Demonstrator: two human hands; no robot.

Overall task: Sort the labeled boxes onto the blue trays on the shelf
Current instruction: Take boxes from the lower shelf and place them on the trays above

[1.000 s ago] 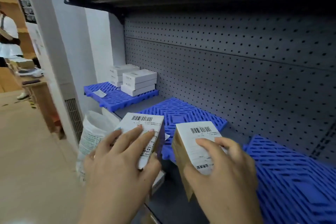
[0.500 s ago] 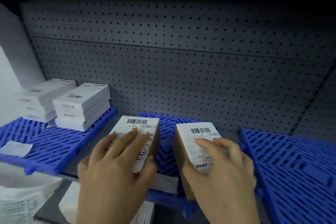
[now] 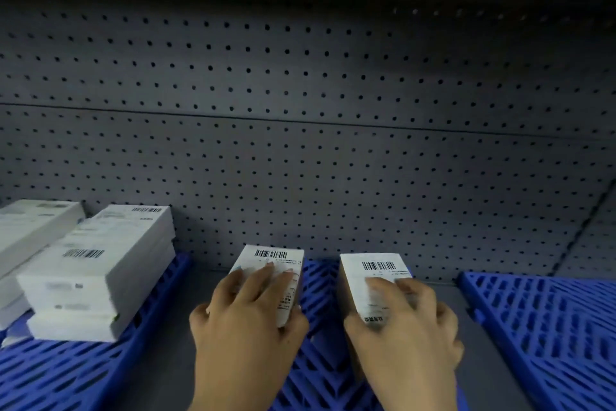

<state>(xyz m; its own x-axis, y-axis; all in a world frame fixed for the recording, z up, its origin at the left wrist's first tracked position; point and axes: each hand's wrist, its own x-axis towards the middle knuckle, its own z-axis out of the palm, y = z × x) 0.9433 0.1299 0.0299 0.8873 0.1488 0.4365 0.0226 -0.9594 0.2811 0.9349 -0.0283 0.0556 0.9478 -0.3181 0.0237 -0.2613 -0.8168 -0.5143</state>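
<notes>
- Since the frame half a second ago both boxes have been carried deeper into the shelf bay; the stacked white boxes (image 3: 96,270) are now seen larger at the left, and the white bag below the shelf edge has dropped out of view
- Head view, left: the left box (image 3: 271,259) is gripped by the left hand (image 3: 246,320), with fingers (image 3: 263,277) spread over its labelled top and the thumb curled against its near right corner; it is held at the left edge of the middle blue tray (image 3: 320,374), and whether its base touches the tray cannot be told
- Head view, right: the right box (image 3: 375,269) is gripped by the right hand (image 3: 403,330), with fingers curled over the label and the thumb pressed to its left side; it is held at the right part of the same tray, just beside bare grey shelf (image 3: 466,297)
- Head view, surroundings: the white stacks are borne by the left blue tray (image 3: 83,377); the right blue tray (image 3: 546,327) lies apart from both hands; the pegboard (image 3: 300,144) closes the back
- Step judged: the setting of two labelled boxes onto the middle tray is in hand and not yet finished
- Next move judged: both boxes are to be lowered flat, side by side on the grid, and only then released; the left box should be kept from overhanging the tray edge
</notes>
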